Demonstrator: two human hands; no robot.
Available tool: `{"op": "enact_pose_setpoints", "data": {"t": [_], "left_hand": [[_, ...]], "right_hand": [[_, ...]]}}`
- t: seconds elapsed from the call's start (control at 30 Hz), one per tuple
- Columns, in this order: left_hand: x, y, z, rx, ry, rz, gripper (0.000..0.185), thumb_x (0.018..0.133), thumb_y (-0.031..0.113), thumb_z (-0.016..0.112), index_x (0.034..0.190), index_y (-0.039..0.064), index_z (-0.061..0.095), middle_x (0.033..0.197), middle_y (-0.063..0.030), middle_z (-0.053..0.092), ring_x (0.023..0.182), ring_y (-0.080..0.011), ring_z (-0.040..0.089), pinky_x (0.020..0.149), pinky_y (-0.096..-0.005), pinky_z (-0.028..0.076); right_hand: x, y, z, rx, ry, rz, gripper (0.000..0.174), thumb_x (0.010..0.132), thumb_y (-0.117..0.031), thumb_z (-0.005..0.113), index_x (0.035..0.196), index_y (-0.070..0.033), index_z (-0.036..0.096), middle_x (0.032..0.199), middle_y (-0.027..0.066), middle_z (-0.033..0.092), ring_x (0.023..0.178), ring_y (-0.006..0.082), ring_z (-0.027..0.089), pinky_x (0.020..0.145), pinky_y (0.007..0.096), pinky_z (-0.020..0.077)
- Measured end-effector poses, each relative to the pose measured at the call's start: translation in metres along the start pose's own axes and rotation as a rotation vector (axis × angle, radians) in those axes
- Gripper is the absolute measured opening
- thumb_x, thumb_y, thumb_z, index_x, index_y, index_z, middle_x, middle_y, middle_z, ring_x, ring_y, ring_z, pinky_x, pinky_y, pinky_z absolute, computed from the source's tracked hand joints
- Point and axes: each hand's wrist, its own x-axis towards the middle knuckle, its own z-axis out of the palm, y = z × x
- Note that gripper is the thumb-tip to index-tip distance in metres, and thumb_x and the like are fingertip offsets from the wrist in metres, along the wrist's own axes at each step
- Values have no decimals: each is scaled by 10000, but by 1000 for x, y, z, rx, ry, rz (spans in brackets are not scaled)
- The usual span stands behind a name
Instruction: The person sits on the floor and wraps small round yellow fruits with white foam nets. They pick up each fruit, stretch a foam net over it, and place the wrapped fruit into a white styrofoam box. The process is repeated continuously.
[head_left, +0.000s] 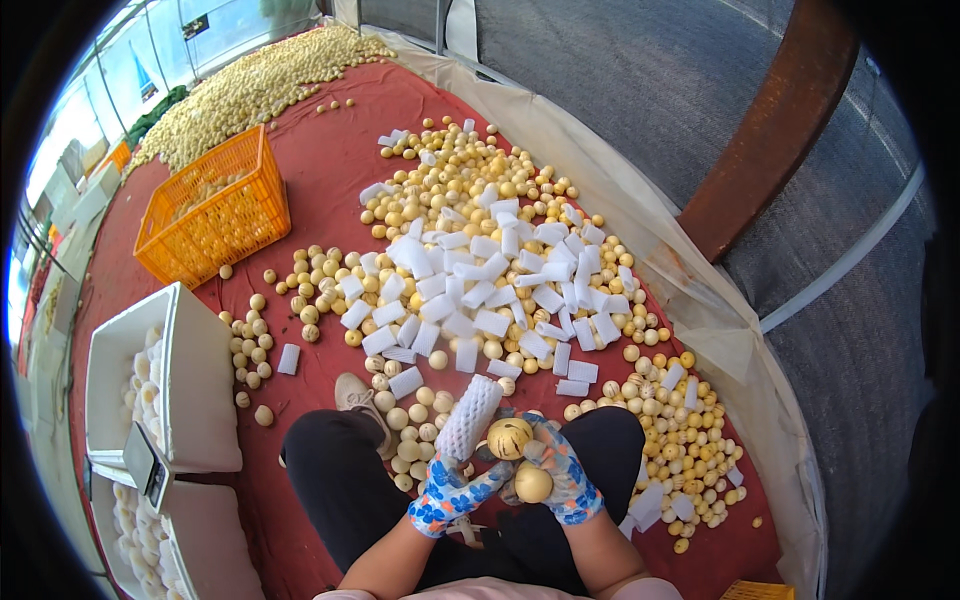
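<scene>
My left hand, in a blue-flowered glove, holds a white foam net sleeve that sticks up from its fingers. Close against it, my right hand, gloved too, grips a yellow melon with dark streaks and a plain pale yellow melon below it. The fingertips of both hands are partly hidden by the fruit and sleeve. Many empty foam net sleeves lie before me on a spread of small yellow melons, with pale melons between my legs.
White foam boxes of sleeved fruit stand at the left, with a digital scale on the edge. Beyond is an orange plastic crate holding fruit. More melons lie at right on the red ground cloth; a large heap lies far back.
</scene>
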Motion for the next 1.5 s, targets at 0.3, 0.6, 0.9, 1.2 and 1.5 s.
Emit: {"op": "enact_pose_setpoints", "data": {"t": [0.3, 0.6, 0.9, 1.2, 1.5], "left_hand": [[5, 10, 11, -30, 32, 34, 738, 710, 34, 687, 1342, 17, 305, 1305, -108, 419, 1162, -183, 444, 968, -320, 379], [0, 8, 13, -174, 119, -58, 594, 724, 40, 688, 1252, -14, 421, 1221, -114, 499, 1107, -186, 493, 953, -319, 393], [29, -89, -56, -947, 615, -585, 265, 864, 261, 508, 1046, 77, 567, 1011, -72, 580, 815, -167, 574, 739, -296, 482], [170, 151, -259, -703, 700, 243, 472, 849, 470, 496, 1108, 75, 494, 1003, -94, 603, 895, -256, 585, 789, -408, 464], [45, 13, -52, -325, 437, -227, 472, 869, 300, 483, 1231, 5, 411, 1176, -126, 530, 1097, -274, 506, 959, -398, 395]], "right_hand": [[-2, 16, -20, 71, -1, -12, 667, 768, -230, 667, 1293, -32, 305, 1244, 176, 429, 1033, 326, 546, 669, 472, 562], [5, 32, -67, -974, -6, -154, 576, 717, -204, 706, 1186, -41, 413, 1117, 135, 502, 988, 316, 551, 728, 449, 522], [13, 28, -34, -1178, 271, -213, 256, 861, -198, 527, 1053, -32, 559, 1060, 138, 576, 967, 260, 565, 836, 355, 476], [19, 18, -59, 414, -142, 28, 253, 842, -106, 584, 1083, -41, 545, 1106, 151, 550, 963, 252, 570, 810, 335, 496], [18, 22, -19, 389, 74, -242, 293, 890, -137, 423, 1144, -8, 491, 1153, 138, 512, 1043, 275, 524, 890, 432, 453]]}}
